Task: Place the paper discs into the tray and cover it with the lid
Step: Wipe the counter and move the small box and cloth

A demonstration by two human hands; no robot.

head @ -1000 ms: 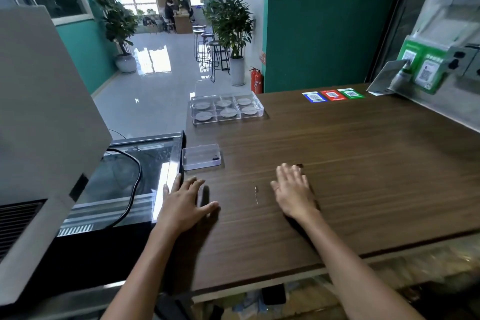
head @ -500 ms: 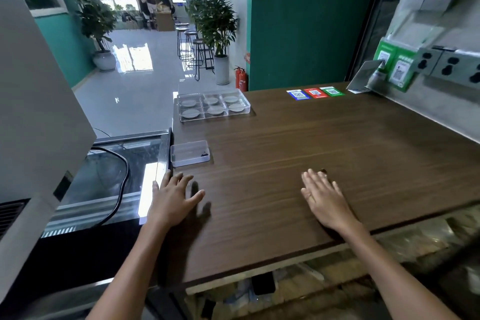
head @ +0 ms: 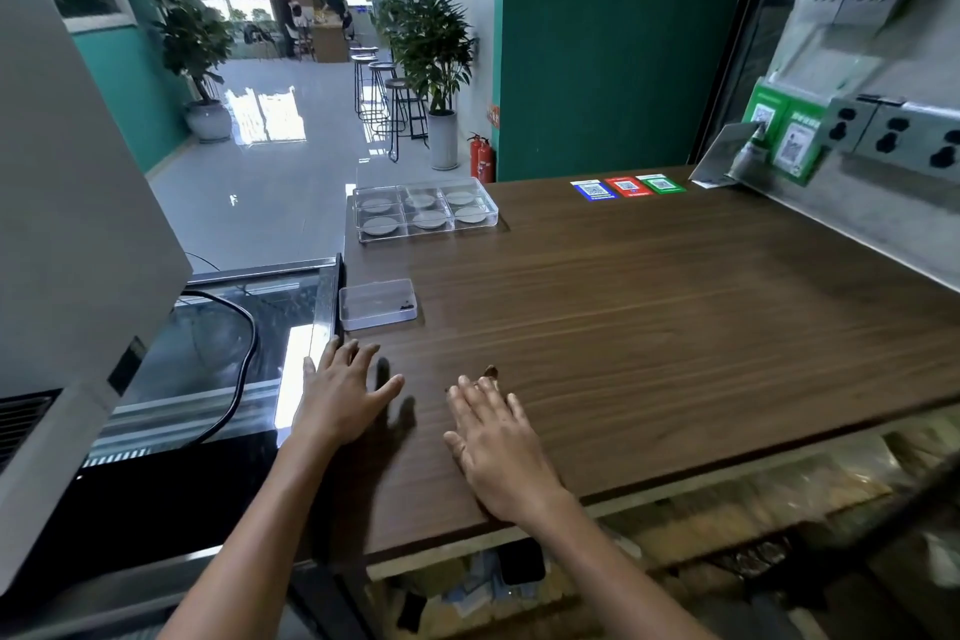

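A clear plastic tray (head: 491,209) with several compartments sits at the far left of the brown wooden table (head: 649,317). Each compartment holds a pale paper disc (head: 381,226), and a clear lid seems to cover the tray. Nearer to me lies a small clear plastic box (head: 377,304) by the table's left edge. My left hand (head: 340,392) lies flat on the table just below that box, fingers spread. My right hand (head: 493,442) rests flat beside it, fingers straight, holding nothing.
A grey machine (head: 78,234) and a glass-topped cabinet (head: 249,327) with a black cable stand left of the table. Three coloured QR cards (head: 626,186) lie at the far edge. A grey wall with sockets (head: 893,135) borders the right side.
My right hand slid left across the table, closer to my left hand. The left hand stayed in place near the small box.
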